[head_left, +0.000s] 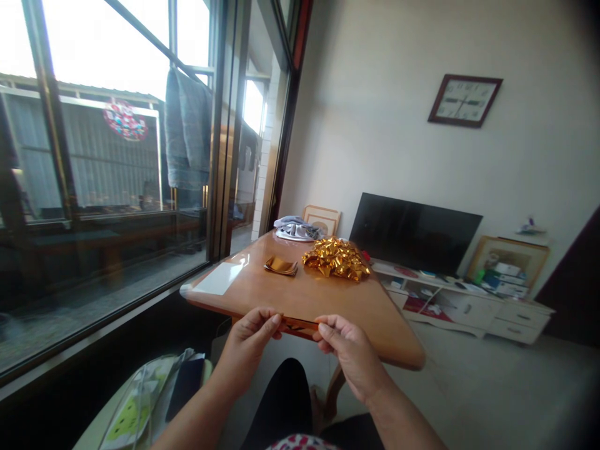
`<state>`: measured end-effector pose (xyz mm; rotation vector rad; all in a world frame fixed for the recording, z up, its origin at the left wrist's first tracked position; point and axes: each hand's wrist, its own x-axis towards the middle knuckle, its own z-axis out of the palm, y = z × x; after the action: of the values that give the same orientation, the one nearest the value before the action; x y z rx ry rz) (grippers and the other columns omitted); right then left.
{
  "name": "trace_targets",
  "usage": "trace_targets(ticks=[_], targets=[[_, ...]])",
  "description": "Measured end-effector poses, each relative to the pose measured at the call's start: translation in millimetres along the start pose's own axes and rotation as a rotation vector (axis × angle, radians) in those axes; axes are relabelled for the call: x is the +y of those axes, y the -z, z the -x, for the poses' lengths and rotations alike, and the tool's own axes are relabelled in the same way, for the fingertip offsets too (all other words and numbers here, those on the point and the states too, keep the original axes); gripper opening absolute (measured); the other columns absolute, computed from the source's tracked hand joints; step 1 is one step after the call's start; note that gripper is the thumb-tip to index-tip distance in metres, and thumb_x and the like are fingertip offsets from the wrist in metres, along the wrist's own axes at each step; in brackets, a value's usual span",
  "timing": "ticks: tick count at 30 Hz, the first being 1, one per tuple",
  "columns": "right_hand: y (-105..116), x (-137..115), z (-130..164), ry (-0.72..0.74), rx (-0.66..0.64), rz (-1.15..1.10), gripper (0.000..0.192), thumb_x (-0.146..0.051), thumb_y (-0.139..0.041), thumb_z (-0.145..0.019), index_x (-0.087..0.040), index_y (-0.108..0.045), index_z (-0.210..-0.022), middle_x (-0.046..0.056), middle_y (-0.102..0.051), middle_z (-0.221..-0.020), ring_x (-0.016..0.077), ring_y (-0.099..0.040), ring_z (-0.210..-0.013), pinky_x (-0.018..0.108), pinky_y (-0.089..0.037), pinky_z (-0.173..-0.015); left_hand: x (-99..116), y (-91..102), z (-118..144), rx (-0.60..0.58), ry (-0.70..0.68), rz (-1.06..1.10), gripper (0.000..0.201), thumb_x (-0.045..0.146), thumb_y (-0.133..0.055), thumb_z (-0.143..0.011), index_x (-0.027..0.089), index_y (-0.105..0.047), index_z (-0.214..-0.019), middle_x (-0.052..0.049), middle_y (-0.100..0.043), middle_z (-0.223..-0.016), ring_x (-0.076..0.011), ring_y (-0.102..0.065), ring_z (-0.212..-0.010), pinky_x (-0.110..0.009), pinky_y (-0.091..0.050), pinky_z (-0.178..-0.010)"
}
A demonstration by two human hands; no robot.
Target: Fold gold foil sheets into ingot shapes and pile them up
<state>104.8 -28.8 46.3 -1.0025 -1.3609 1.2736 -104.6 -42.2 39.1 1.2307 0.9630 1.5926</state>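
Stretched between my two hands at the table's near edge is a shiny gold foil strip [300,327]. My left hand [257,334] pinches its left end between thumb and fingers. At the other end, the thumb and fingers of my right hand [345,342] are closed on it. Beyond them on the wooden table [262,303] lies a small stack of flat gold foil pieces [281,266]. To the right of that stack sits a heap of crinkled gold foil [338,259]. Part of the strip is hidden behind my fingers.
Folded grey cloth [296,228] lies at the table's far end. A pale sheet [220,277] rests near its left corner. A television [415,231] stands on a white cabinet [464,309] behind. Low on the left, a light green seat [100,409] holds bags and a dark flat item.
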Motion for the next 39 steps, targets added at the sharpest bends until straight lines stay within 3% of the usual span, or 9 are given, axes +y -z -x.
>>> trace_targets(ticks=[6,19,24,29,35,39], targets=[[1,-1,1,0.070,0.041,0.035,0.035,-0.047,-0.070,-0.082,-0.018,-0.068,-0.101,0.003,-0.067,-0.084,0.0167,-0.059,-0.076,0.030,-0.045,-0.075,-6,-2.5,-2,-0.055,0.017,0.036,0.027,0.042,-0.074,-0.080,0.017,-0.068,-0.084,-0.004,-0.067,-0.078,-0.0177,-0.059,-0.077,-0.027,-0.045,-0.074],[6,10,0,0.202,0.067,0.109,0.023,-0.038,-0.067,-0.084,-0.019,-0.065,-0.097,0.003,-0.066,-0.087,0.0193,-0.058,-0.079,0.031,-0.045,-0.074,-11,-16.9,2,0.005,-0.007,0.016,0.023,0.040,-0.074,-0.079,0.018,-0.068,-0.083,-0.002,-0.064,-0.075,-0.0159,-0.055,-0.072,-0.024,-0.043,-0.068],[4,8,2,0.198,0.090,0.090,0.023,-0.034,-0.066,-0.082,-0.020,-0.062,-0.100,0.003,-0.066,-0.088,0.0192,-0.059,-0.080,0.030,-0.045,-0.074,-13,-23.4,5,0.062,-0.114,-0.116,0.024,0.043,-0.071,-0.081,0.019,-0.067,-0.080,-0.003,-0.061,-0.073,-0.0179,-0.053,-0.071,-0.025,-0.042,-0.067],[2,8,3,0.087,0.127,0.032,0.027,-0.030,-0.063,-0.080,-0.020,-0.062,-0.105,0.003,-0.068,-0.088,0.0188,-0.060,-0.082,0.030,-0.045,-0.076,-19,-25.9,10,0.092,-0.313,-0.334,0.011,0.033,-0.068,-0.083,0.022,-0.069,-0.084,-0.004,-0.065,-0.079,-0.0203,-0.057,-0.077,-0.028,-0.043,-0.075],[5,4,7,-0.009,0.137,0.061,0.036,-0.035,-0.062,-0.081,-0.018,-0.064,-0.112,0.007,-0.070,-0.092,0.0200,-0.062,-0.081,0.031,-0.045,-0.073,-26,-31.6,15,-0.005,-0.431,-0.416,0.006,0.027,-0.066,-0.085,0.024,-0.069,-0.089,-0.006,-0.067,-0.085,-0.0227,-0.060,-0.082,-0.030,-0.044,-0.080],[9,6,9,0.035,0.132,0.087,0.041,-0.042,-0.060,-0.086,-0.017,-0.064,-0.119,0.009,-0.072,-0.098,0.0233,-0.065,-0.089,0.035,-0.048,-0.078,-26,-37.2,15,-0.020,-0.443,-0.428,0.008,0.026,-0.064,-0.087,0.025,-0.068,-0.093,-0.007,-0.068,-0.089,-0.0229,-0.062,-0.085,-0.031,-0.045,-0.081]])
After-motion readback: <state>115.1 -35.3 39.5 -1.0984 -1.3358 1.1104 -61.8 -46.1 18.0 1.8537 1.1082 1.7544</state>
